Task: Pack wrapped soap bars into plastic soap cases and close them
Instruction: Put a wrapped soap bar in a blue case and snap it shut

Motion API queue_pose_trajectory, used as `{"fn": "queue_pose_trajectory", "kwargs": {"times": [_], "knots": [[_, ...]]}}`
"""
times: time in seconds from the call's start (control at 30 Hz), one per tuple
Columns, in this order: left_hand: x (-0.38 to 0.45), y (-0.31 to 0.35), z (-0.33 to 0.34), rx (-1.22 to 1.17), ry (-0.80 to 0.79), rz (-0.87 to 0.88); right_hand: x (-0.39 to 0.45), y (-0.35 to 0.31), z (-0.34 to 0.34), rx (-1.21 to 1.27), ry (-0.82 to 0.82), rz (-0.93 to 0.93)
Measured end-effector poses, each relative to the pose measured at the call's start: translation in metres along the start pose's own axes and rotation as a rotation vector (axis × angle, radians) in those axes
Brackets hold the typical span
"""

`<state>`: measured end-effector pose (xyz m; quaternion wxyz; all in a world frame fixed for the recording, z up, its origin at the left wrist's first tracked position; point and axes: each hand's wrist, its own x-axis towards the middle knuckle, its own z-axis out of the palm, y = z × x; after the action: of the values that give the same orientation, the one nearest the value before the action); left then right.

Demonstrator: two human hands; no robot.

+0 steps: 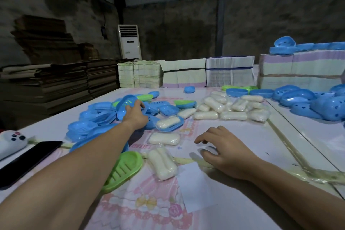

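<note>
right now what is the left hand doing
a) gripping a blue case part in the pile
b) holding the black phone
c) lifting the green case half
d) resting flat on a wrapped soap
a: the left hand is stretched out into the heap of blue pieces with its fingers curled on a tilted blue case part, while the right hand holds nothing.

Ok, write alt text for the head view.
A person's left hand reaches into a pile of blue soap case halves while the right hand rests open on the table. Wrapped soap bars lie heaped beyond.
</note>
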<state>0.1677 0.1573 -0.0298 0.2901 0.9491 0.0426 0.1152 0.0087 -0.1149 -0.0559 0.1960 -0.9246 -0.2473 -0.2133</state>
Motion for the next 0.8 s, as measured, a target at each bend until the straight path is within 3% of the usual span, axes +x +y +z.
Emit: {"fn": "queue_pose_trajectory", "kwargs": {"times": [0.17,0.33,0.4,0.63,0.73,0.8], "knots": [[-0.006,0.011,0.004,-0.29,-0.006,-0.084,0.0,0.0,-0.001,0.037,0.005,0.039],[-0.024,0.049,-0.003,-0.729,0.24,-0.106,0.0,0.004,-0.002,0.055,0.01,0.106],[-0.04,0.071,-0.003,-0.91,0.223,-0.079,0.0,0.006,-0.002,0.051,0.02,0.138],[-0.113,0.123,0.027,-1.242,-0.04,-0.065,0.0,0.023,-0.006,0.006,0.117,0.325],[-0.139,0.127,0.03,-1.558,-0.438,-0.284,0.0,0.038,-0.014,-0.047,0.16,0.43],[-0.15,0.123,0.03,-1.623,-0.648,-0.364,0.0,0.048,-0.019,-0.097,0.173,0.502]]}}
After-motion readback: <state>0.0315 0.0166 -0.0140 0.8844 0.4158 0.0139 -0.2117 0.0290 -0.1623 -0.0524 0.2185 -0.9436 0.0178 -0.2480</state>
